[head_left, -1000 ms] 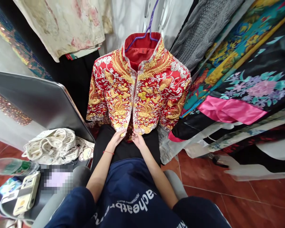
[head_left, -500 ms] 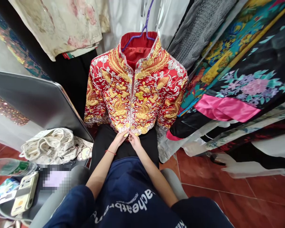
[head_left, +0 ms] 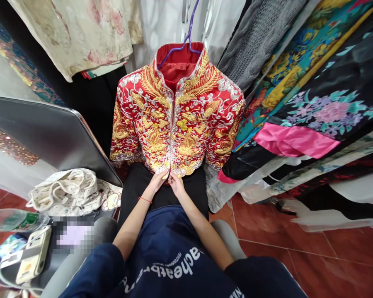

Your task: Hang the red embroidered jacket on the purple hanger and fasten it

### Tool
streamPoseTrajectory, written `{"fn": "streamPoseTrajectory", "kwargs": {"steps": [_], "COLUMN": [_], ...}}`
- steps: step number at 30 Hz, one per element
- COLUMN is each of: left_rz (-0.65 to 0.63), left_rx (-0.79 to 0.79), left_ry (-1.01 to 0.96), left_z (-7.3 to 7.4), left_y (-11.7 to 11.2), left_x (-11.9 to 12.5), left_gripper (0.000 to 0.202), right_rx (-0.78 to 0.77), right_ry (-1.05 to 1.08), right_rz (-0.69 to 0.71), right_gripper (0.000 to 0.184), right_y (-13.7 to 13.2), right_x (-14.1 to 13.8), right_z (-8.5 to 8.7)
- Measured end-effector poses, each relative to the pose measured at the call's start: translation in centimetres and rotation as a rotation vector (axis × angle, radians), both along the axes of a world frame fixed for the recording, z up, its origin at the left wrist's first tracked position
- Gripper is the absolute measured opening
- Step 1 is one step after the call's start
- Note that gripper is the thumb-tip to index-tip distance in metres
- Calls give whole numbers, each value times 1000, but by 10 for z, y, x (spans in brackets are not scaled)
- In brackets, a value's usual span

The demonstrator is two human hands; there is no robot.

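Note:
A red jacket (head_left: 189, 109) with gold and silver embroidery hangs in front of me on a purple hanger (head_left: 176, 50). Its stand collar is open at the top, and a front seam runs down the middle. At the bottom of that seam, my left hand (head_left: 158, 181) pinches the hem on the left side. Close beside it, my right hand (head_left: 176, 184) has its fingers closed on the hem's right side. The fingertips nearly meet, and what exactly lies between them is too small to make out. Behind my hands is black cloth (head_left: 136, 182).
Garments crowd the right, among them a black one with a pink satin band (head_left: 295, 140). At left stands a dark panel (head_left: 46, 132). Below it lie a white cloth bag (head_left: 64, 192), a plastic bottle (head_left: 17, 220) and a power bank (head_left: 34, 254) with a cable.
The view has shifted very slightly. Both hands stay at the jacket's hem in nearly the same place, with the fingers still closed.

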State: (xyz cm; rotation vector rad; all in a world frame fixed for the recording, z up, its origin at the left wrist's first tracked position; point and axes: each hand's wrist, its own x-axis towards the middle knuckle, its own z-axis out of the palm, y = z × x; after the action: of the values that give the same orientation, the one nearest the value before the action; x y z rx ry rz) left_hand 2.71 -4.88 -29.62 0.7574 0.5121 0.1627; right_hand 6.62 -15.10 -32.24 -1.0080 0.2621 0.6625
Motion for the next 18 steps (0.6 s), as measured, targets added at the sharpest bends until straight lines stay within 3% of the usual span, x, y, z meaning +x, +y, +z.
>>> {"fn": "streamPoseTrajectory", "kwargs": {"steps": [11,18], "left_rz": [40,70], "left_rx": [38,6], "left_ry": [21,68], "left_z": [1,-2], "left_y": [-13,-13], "left_x": [-3,0], "left_gripper": [41,27], "right_rx": [36,23], "right_ry": [-36,-20], "right_rz": [-46,6], "right_gripper": [20,33], "right_y": [-2,-3], "right_x": [4,4], "right_z": [6,4]}}
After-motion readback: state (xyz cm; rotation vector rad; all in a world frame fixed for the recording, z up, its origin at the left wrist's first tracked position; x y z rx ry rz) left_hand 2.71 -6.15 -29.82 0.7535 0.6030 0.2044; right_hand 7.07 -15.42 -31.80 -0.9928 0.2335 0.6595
